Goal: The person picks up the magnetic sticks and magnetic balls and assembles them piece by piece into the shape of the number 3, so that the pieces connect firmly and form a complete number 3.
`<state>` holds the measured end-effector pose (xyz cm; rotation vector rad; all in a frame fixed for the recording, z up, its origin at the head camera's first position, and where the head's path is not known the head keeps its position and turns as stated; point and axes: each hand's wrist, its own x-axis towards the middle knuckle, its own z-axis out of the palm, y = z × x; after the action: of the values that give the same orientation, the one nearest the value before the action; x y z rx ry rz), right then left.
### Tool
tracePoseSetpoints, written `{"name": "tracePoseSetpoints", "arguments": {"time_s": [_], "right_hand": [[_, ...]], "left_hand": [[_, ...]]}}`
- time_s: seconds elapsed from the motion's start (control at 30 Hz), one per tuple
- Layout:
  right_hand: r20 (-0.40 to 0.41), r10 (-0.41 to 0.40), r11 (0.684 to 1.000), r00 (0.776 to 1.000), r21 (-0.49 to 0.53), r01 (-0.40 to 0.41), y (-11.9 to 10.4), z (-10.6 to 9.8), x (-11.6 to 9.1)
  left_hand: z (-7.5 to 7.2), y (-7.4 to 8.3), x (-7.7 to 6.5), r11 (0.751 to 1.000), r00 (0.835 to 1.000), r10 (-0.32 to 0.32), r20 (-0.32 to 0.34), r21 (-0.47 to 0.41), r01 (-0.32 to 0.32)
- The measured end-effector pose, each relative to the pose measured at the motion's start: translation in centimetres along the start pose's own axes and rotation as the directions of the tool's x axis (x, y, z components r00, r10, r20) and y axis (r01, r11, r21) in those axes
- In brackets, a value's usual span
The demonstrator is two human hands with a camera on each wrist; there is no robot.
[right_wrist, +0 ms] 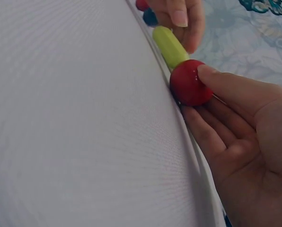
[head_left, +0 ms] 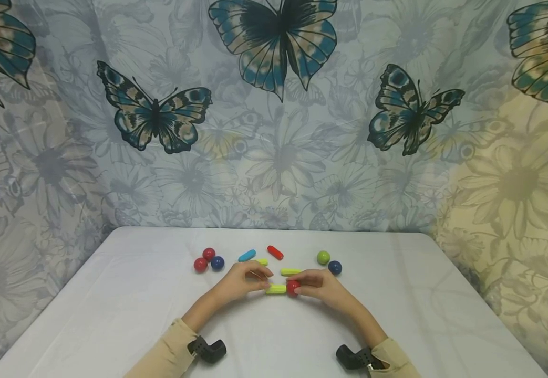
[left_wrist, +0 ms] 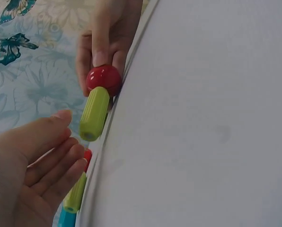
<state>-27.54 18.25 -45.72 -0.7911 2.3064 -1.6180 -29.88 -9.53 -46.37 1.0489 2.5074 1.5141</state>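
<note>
My right hand (head_left: 324,286) pinches a glossy red ball (head_left: 292,288) between thumb and fingers, low over the white table. A ribbed yellow-green rod (head_left: 276,289) meets the ball and points left from it. In the right wrist view the thumb lies on the ball (right_wrist: 190,82), with fingers beneath. Close to the rod's free end is my left hand (head_left: 243,280), its fingers loosely bent. The left wrist view shows a gap between that hand's thumb and fingers, with the rod (left_wrist: 94,116) just beyond them.
Behind the hands lie two more yellow-green rods (head_left: 290,272), a blue rod (head_left: 247,255) and a red rod (head_left: 276,252). Two red balls (head_left: 200,265) and a blue ball (head_left: 217,263) sit left; a green ball (head_left: 323,257) and another blue ball (head_left: 334,268) sit right.
</note>
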Motion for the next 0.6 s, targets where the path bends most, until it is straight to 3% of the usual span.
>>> {"name": "tracePoseSetpoints", "arguments": {"time_s": [0.33, 0.6], "right_hand": [[-0.008, 0.032, 0.999, 0.999, 0.013, -0.032, 0.0, 0.0, 0.0], [-0.008, 0.034, 0.999, 0.999, 0.027, -0.034, 0.2, -0.1, 0.0]], "left_hand": [[-3.5, -0.3, -0.3, 0.997, 0.999, -0.038, -0.029, 0.069, 0.039], [-6.6, -0.2, -1.2, 0.987, 0.988, -0.097, -0.118, 0.117, 0.11]]}}
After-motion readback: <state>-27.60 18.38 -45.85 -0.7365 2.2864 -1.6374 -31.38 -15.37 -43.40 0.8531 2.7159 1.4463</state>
